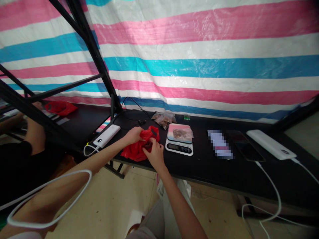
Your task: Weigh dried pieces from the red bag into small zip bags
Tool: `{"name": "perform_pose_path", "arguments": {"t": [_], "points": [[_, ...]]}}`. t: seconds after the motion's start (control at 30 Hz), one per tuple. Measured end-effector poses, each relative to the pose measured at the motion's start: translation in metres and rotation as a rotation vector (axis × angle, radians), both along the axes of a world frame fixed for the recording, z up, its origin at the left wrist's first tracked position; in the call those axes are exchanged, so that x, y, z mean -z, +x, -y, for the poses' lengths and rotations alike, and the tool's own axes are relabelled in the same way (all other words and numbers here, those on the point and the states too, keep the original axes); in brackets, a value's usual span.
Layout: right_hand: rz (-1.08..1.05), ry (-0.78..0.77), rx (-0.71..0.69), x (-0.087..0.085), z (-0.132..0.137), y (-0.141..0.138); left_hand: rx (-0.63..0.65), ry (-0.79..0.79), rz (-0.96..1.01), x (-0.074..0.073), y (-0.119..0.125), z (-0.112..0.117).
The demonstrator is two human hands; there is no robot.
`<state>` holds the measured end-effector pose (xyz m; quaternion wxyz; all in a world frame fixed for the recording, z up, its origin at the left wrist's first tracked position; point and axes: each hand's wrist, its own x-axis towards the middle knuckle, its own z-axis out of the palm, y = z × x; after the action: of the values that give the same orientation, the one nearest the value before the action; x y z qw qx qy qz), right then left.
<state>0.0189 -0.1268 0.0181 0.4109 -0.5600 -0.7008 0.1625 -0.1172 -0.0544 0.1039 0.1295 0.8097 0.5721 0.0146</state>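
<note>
A crumpled red plastic bag (136, 151) rests at the front edge of the black table, its mouth held up. My left hand (135, 135) grips the bag's rim from the left, fingers closed on the plastic. At the mouth, my right hand (156, 154) has its thumb and fingers bent inward, partly inside; whatever they pinch is hidden. Just right of the bag stands a white kitchen scale (179, 148), with a clear packet of brownish bits (183, 133) lying on its plate. Behind it are several similar clear packets (165, 120).
A white power bank (107, 136) lies left on the table (199, 169), another power bank (271, 144) right, beside a dark phone (248, 146) and a blurred-out phone (220, 144). Green batteries (186, 117) sit behind. A white cable (88, 186) loops over my left arm. Another person's arm (36, 132) shows left.
</note>
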Motion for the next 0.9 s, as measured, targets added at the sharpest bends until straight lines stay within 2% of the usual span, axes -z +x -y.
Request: {"name": "perform_pose_path", "arguments": {"t": [0.13, 0.33, 0.67, 0.8, 0.9], "points": [[-0.023, 0.062, 0.073, -0.011, 0.002, 0.003, -0.014, -0.004, 0.029, -0.004, -0.001, 0.002], [0.076, 0.051, 0.067, -0.021, -0.002, -0.003, -0.008, 0.017, 0.107, -0.008, -0.005, 0.005], [-0.065, 0.012, 0.067, -0.025, -0.014, -0.011, -0.067, 0.000, 0.264, -0.009, -0.020, 0.004], [-0.154, -0.019, 0.108, -0.022, -0.016, -0.007, -0.130, -0.007, 0.215, -0.005, -0.027, 0.002], [-0.119, -0.023, 0.100, -0.019, -0.016, -0.004, -0.159, -0.005, 0.184, -0.002, -0.032, 0.001]]}}
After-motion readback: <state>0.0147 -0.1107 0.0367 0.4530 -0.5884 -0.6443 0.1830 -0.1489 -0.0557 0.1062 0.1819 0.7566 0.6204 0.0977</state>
